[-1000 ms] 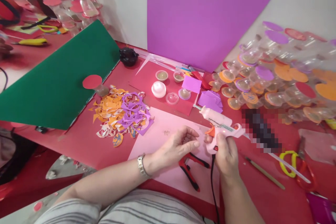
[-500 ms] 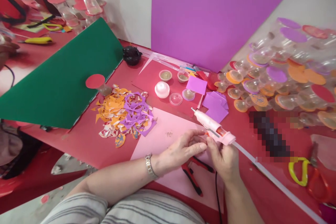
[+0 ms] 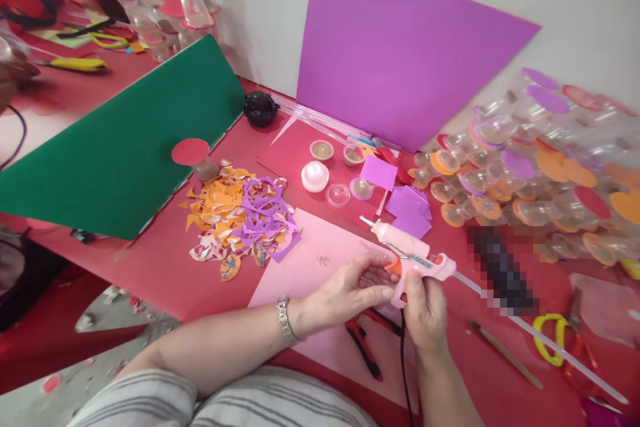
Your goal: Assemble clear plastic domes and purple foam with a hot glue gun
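Note:
My right hand (image 3: 424, 310) is closed round the handle of a pink hot-glue gun (image 3: 410, 255), whose nozzle points left and away over a pale pink sheet (image 3: 310, 260). A long clear glue stick (image 3: 550, 343) trails out of the gun's back to the right. Its black cord (image 3: 403, 373) drops toward my lap. My left hand (image 3: 350, 288) sits right beside the gun, its fingers curled and pinched together by the orange trigger; anything between them is hidden. A red-handled cutter (image 3: 365, 343) lies under both hands.
Orange and purple paper scraps (image 3: 240, 220) are heaped to the left, beside a green sheet (image 3: 120, 147). A purple sheet (image 3: 400, 53) leans on the wall. Small cups (image 3: 323, 150), purple squares (image 3: 407, 203) and several lidded clear cups (image 3: 525, 167) fill the back right. Yellow scissors (image 3: 550, 340) lie right.
The gun, tipped nozzle-up half a second ago, has come back to level, with its orange trigger showing again. My left hand's fingertips stay at the trigger. The view shifted slightly.

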`<state>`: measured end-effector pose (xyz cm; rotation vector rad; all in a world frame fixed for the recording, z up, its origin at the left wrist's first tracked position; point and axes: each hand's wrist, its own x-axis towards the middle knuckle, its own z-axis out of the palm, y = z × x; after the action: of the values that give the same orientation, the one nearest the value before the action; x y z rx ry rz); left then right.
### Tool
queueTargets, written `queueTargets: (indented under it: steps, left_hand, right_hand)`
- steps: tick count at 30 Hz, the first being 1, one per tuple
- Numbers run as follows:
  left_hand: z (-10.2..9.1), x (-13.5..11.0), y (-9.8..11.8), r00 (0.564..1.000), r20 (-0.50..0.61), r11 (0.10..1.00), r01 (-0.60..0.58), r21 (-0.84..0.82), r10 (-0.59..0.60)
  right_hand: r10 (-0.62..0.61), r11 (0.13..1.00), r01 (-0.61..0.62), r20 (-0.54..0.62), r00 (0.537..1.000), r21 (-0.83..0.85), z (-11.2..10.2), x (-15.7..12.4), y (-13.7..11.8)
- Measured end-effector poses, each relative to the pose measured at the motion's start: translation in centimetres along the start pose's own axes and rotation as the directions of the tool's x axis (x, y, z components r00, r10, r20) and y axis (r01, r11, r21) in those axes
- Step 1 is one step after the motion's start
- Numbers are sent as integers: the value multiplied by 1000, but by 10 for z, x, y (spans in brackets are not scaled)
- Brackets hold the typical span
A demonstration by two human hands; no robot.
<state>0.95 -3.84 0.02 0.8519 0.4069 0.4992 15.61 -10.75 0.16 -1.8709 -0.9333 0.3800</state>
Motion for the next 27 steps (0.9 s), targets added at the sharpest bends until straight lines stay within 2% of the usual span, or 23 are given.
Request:
queueTargets:
  steps: [7,12,15,18,21,27]
  left_hand:
    - [1,0,4,996,-66,986,57,-154,-68]
    - [5,0,6,991,40,966,130,-225,-124]
    - [6,1,2,988,67,959,150,-239,-138]
    - [7,2,-2,989,74,961,145,-237,-131]
    - [8,1,-5,987,93,966,150,-212,-133]
    - [9,-1,-10,983,137,981,142,-135,-123]
  right_hand:
    - [92,994,-93,23,995,58,3,-7,-4]
    - [251,965,-250,4,968,78,7,-16,-9]
    - [293,954,-294,29,956,63,9,-22,-13]
    - [351,929,-352,28,936,117,10,-28,-16]
    - [346,923,-344,22,938,171,10,-33,-13]
    - [279,949,-279,20,960,146,0,-46,10]
